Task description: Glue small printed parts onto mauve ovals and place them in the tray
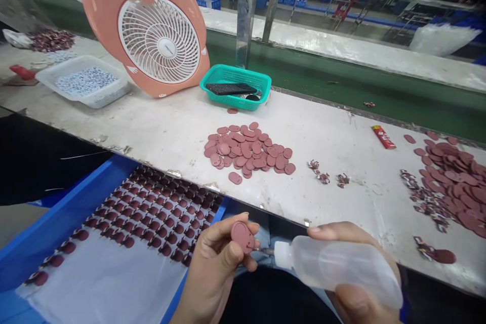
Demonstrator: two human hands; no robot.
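Scuffed white workbench [170, 131] stretches ahead of me, a loose pile of matte mauve discs [246, 149] lying on it; my left hand [214, 268] pinches one rounded disc [243, 237] between thumb and fingers, tilted to face the nozzle; my right hand [355, 299] clamps a translucent plastic squeeze bottle [337, 271], its thin tip [266, 251] just beside the disc; neat rows fill the blue tray [64, 217] at my left.
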